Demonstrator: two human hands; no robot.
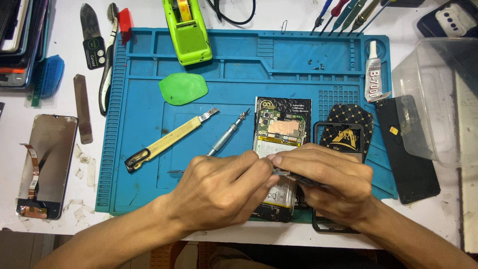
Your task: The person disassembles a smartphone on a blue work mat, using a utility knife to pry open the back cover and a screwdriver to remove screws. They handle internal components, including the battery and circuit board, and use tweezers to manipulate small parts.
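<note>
An opened phone [279, 130] lies on the blue work mat [149, 164], its circuit board and battery exposed. My left hand [219, 189] and my right hand [328, 184] meet over its lower half. Together their fingertips pinch a thin dark flat part [294, 177], which they largely hide. A silver screwdriver [229, 133] and a yellow-handled scraper [169, 139] lie on the mat just left of the phone. A dark phone frame [331, 226] shows under my right hand.
A green pick [183, 88], a green tape dispenser [186, 30], a glue tube [372, 72] and tiny screws [315, 64] sit on the mat. A patterned back cover [348, 127], a black panel [408, 159] and a clear box [438, 99] lie right. A detached screen [47, 164] lies left.
</note>
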